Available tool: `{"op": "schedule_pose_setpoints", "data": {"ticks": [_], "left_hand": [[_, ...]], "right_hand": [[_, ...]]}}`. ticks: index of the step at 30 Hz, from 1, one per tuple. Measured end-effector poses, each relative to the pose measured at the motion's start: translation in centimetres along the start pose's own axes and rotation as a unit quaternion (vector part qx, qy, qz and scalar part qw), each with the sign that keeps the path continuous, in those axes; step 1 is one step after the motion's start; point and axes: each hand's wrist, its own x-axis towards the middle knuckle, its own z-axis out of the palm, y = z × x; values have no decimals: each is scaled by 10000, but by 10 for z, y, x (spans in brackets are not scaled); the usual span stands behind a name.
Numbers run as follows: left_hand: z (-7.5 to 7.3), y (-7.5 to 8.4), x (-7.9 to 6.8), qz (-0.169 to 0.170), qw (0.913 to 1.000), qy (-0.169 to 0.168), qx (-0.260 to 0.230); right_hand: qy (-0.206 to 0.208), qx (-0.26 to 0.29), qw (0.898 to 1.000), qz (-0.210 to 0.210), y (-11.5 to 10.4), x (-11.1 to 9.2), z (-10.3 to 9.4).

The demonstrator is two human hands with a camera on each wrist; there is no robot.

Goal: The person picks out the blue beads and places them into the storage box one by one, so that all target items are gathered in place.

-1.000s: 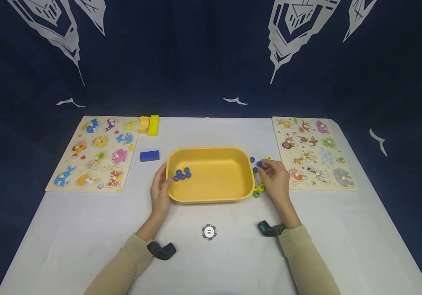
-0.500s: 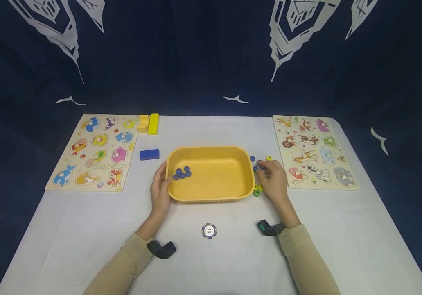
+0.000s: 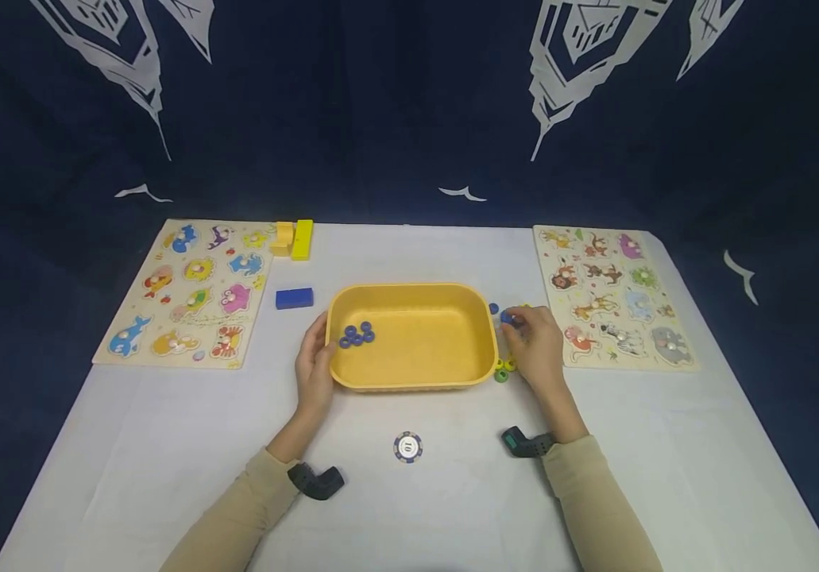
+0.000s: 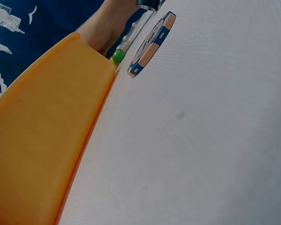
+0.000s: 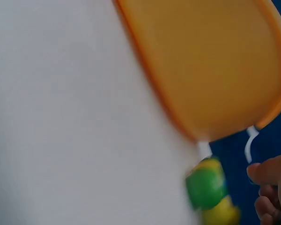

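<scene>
My left hand (image 3: 314, 373) grips the left end of a yellow plastic tray (image 3: 423, 295), thumb at the rim and fingers along the outer side. Several small blue beads (image 3: 357, 339) lie together inside at the tray's left end. Just off the right end, my right hand (image 3: 539, 345) pinches a blue bead (image 3: 507, 317) between thumb and fingertips. Another blue bead (image 3: 493, 308) lies by the tray's right rim. Yellow beads (image 3: 510, 365) and a green bead (image 3: 501, 376) sit below the fingers, some partly hidden by the hand. The right thumb (image 5: 262, 172) shows at the right wrist view's edge.
A poker chip (image 3: 407, 447) lies in front of the tray. Animal puzzle boards stand left (image 3: 187, 318) and right (image 3: 612, 318). A blue block (image 3: 294, 299), a yellow block (image 3: 302, 240) and a light-orange block (image 3: 283, 238) are near the left board.
The right fingers have closed on a blue bead beside the tray, and one bead spot near the right rim is now bare. The left hand and tray keep their place.
</scene>
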Motion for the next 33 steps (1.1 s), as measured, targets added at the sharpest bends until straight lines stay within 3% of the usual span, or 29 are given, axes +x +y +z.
{"op": "schedule_pose_setpoints", "data": {"ticks": [3, 7, 13, 19, 26, 30, 33], "left_hand": [[0, 0, 0, -1, 10000, -3, 1], [0, 0, 0, -6, 10000, -12, 4], [0, 0, 1, -17, 10000, -12, 26], [0, -1, -1, -3, 10000, 26, 63], [3, 1, -1, 9, 10000, -3, 81], [2, 1, -1, 62, 9999, 39, 106], [1, 0, -1, 15, 9999, 54, 97]], "right_hand": [[167, 326, 9993, -109, -14, 8, -8], [-74, 628, 9973, -366, -44, 20, -13], [-1065, 668, 9877, -930, -91, 38, 11], [-2200, 476, 9667, -1219, -124, 42, 53], [-2760, 244, 9496, -1466, -131, 33, 86], [-2990, 189, 9413, -1557, -131, 30, 90], [-2972, 213, 9422, -1532, -132, 28, 85]]}}
